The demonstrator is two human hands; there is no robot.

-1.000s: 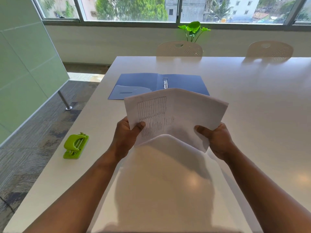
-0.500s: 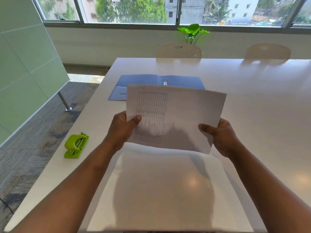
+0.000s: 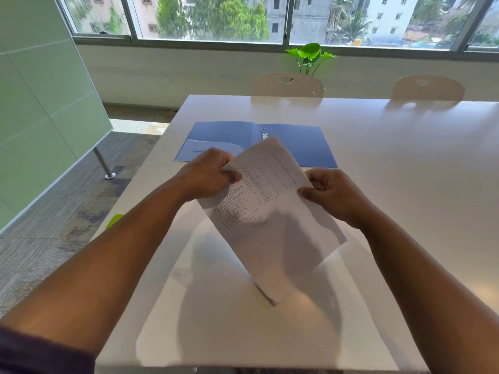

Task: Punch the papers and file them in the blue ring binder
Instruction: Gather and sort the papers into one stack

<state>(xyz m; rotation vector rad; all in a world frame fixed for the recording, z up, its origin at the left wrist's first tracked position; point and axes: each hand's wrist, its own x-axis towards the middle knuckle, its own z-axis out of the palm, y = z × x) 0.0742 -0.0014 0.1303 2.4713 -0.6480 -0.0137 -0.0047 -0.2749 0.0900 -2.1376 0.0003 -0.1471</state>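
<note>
Binder (image 3: 302, 147) on table (image 3: 405, 163), behind papers (image 3: 270, 225)

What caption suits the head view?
Both hands, left hand and right hand, grip tilted papers above the table, before the open blue ring binder.

Both forearms are bare; the left hand (image 3: 208, 174) and right hand (image 3: 334, 195) wear nothing. A dark purple sleeve (image 3: 40, 352) covers the left upper arm.

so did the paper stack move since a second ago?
Yes. The paper stack has turned to a tilt, one corner down at the table, uncovering more of the blue binder.
</note>
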